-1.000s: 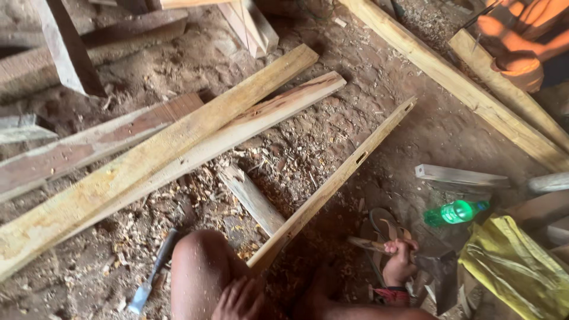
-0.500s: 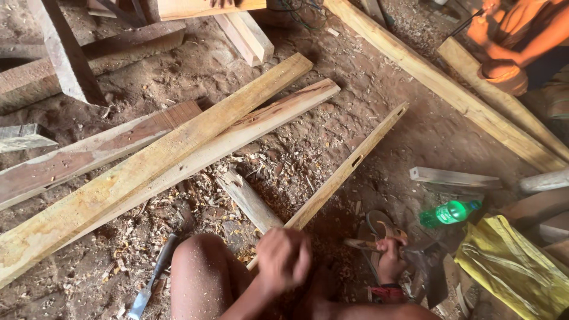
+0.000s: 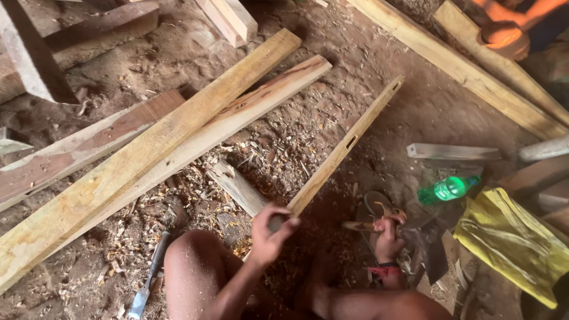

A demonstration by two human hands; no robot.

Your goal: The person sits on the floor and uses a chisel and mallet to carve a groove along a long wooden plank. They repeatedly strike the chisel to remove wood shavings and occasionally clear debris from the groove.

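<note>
A small dark rounded object [image 3: 276,223], too blurred to be identified, is pinched between the fingers of the left hand [image 3: 269,234], just at the near end of the long narrow pale wooden strip with slots cut in it [image 3: 347,148]. That strip is laid on the dirt floor [image 3: 415,101] and runs away from the left hand toward the upper right. The right hand [image 3: 388,236] is clenched around a short wooden handle [image 3: 357,226], whose working end cannot be made out; a red and black band is worn at its wrist. A sandal [image 3: 379,206] is seen just beyond the right hand, and a green plastic bottle [image 3: 448,189] lies farther out to its right, beside a crumpled yellow sheet [image 3: 514,243]. A short grey wooden offcut [image 3: 237,186] lies just beyond the left hand among wood shavings. 2 long pale planks [image 3: 178,142] lie side by side farther out to the left. A metal chisel with a blue handle [image 3: 149,281] rests on the floor left of the bare knee.
</note>
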